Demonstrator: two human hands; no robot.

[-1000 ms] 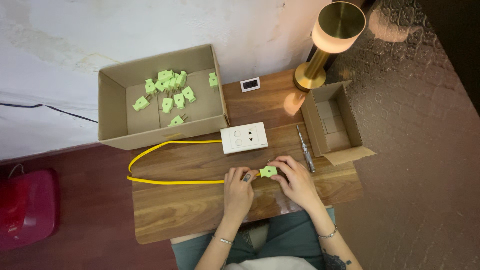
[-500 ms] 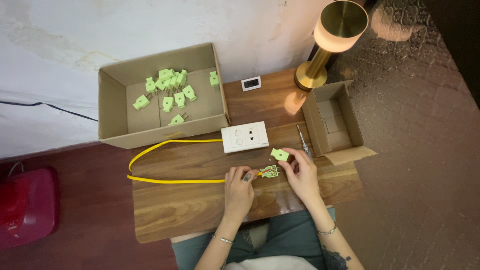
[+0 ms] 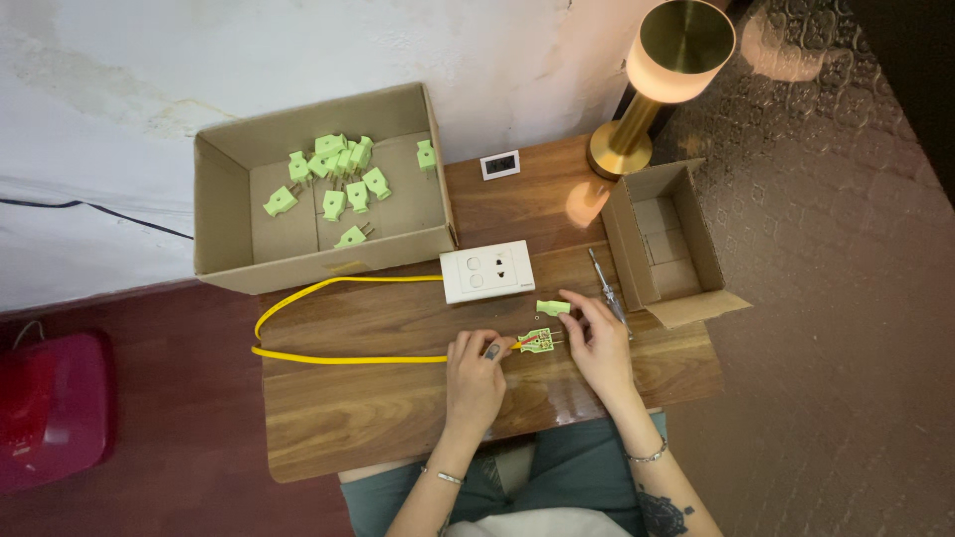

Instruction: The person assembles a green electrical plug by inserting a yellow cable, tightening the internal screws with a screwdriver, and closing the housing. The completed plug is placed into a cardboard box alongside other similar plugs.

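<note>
— What are the hands doing?

— The left hand is pinching the end of the yellow cable against the wooden desk, its fingers closing together right where the cable meets the opened green plug base. The right hand is resting just beside that base, fingers loosely apart and touching it, clamping nothing.

— And the cover?

— The green plug cover is lying just above the base, near the right fingertips. Beyond it a white socket plate is sitting, with a screwdriver beside a small cardboard box.
</note>
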